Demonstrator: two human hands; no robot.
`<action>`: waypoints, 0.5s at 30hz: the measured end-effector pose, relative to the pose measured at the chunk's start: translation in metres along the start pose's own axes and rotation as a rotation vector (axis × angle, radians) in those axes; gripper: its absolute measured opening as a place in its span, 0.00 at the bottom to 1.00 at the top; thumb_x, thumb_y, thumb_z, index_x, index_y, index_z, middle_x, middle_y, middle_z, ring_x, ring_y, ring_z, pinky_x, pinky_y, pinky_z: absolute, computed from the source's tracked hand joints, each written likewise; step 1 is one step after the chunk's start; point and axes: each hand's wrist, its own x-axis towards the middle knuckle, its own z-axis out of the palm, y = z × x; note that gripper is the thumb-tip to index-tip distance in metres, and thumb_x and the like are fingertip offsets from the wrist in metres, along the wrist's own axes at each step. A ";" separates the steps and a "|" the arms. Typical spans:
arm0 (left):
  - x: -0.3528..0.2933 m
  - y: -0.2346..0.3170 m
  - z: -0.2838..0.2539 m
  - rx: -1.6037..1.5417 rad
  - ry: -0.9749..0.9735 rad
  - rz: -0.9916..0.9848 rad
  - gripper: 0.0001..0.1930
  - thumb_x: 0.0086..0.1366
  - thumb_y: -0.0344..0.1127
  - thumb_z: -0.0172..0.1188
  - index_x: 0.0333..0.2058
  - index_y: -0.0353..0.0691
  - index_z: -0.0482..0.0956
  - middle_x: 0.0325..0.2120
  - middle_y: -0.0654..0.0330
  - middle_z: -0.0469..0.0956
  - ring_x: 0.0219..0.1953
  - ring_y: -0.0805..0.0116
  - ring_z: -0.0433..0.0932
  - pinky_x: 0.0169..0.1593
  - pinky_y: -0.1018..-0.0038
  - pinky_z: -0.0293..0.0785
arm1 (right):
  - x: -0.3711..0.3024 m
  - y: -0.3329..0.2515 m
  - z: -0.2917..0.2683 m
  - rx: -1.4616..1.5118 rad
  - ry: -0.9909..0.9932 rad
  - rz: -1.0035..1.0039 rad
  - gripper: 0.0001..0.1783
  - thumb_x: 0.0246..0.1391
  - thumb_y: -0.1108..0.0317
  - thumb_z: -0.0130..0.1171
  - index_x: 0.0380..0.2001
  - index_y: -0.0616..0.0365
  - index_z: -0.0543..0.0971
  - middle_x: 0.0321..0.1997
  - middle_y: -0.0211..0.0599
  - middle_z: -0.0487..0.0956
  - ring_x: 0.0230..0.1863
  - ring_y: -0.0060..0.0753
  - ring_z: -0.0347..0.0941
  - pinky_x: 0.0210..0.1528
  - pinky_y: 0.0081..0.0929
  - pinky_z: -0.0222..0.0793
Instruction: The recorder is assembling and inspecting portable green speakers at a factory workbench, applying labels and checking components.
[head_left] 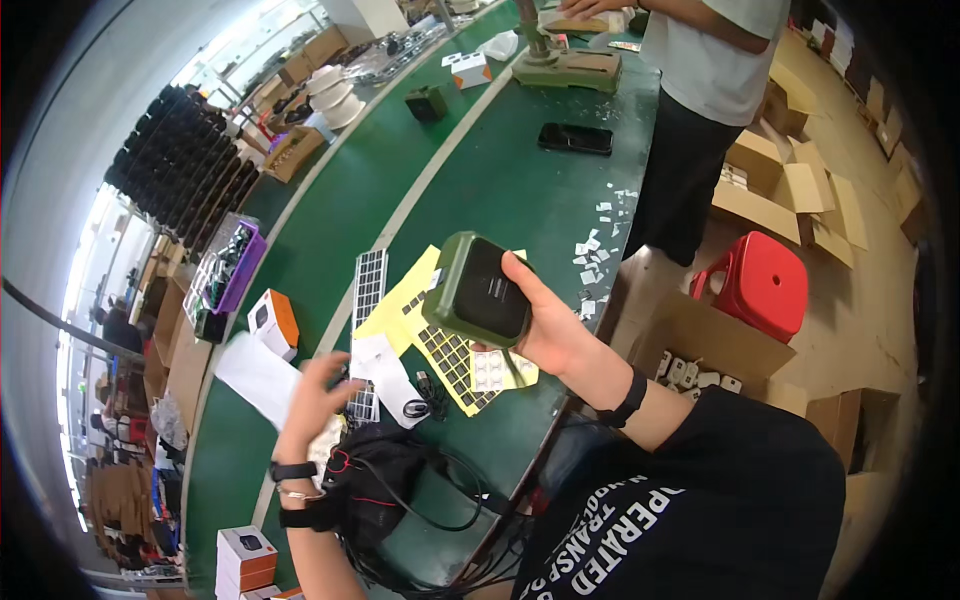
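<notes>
My right hand (548, 318) grips a rounded, box-shaped green device with a black face (487, 292), tilted above the table; a short dark strap hangs beneath it. My left hand (318, 392) is raised near a white paper sheet (262, 378), fingers apart and nothing in them. Under the device lie yellow sticker sheets with dark squares (447, 358) and a sheet of round white stickers (490, 372). A white slip of paper (384, 362) and a coiled black cable (428, 398) rest between my hands.
A black bag (380, 480) with cables sits at the near edge. Orange-and-white boxes (274, 325), a purple bin (236, 268) and a phone (576, 139) stand or lie around the green table (470, 190). Across it, a person (712, 60) stands by a green press base (570, 70). A red stool (765, 285) is at right.
</notes>
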 end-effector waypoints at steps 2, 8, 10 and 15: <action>0.011 0.041 0.027 0.011 -0.382 -0.169 0.31 0.44 0.51 0.69 0.44 0.39 0.72 0.38 0.50 0.72 0.41 0.58 0.73 0.44 0.68 0.69 | -0.002 0.002 0.008 -0.032 0.016 0.000 0.26 0.60 0.46 0.40 0.53 0.51 0.67 0.47 0.35 0.75 0.44 0.35 0.75 0.37 0.40 0.74; 0.039 0.041 0.096 0.434 -0.422 -0.153 0.42 0.33 0.54 0.72 0.40 0.29 0.64 0.32 0.41 0.75 0.37 0.46 0.76 0.41 0.64 0.73 | -0.004 -0.004 0.010 0.020 -0.063 0.077 0.25 0.58 0.45 0.44 0.52 0.49 0.67 0.47 0.33 0.75 0.43 0.34 0.75 0.35 0.38 0.73; 0.041 0.038 0.099 0.474 -0.408 -0.127 0.34 0.39 0.46 0.69 0.39 0.30 0.64 0.30 0.43 0.77 0.36 0.46 0.76 0.40 0.62 0.73 | -0.010 -0.007 0.011 0.006 -0.058 0.093 0.26 0.59 0.47 0.43 0.54 0.51 0.65 0.50 0.35 0.73 0.46 0.35 0.73 0.38 0.38 0.73; 0.040 0.005 0.089 0.260 -0.185 -0.127 0.20 0.51 0.38 0.57 0.39 0.31 0.65 0.31 0.40 0.76 0.36 0.42 0.75 0.40 0.57 0.71 | -0.024 -0.013 0.019 -0.035 -0.057 0.077 0.22 0.59 0.55 0.45 0.54 0.53 0.64 0.50 0.34 0.71 0.48 0.34 0.72 0.41 0.37 0.72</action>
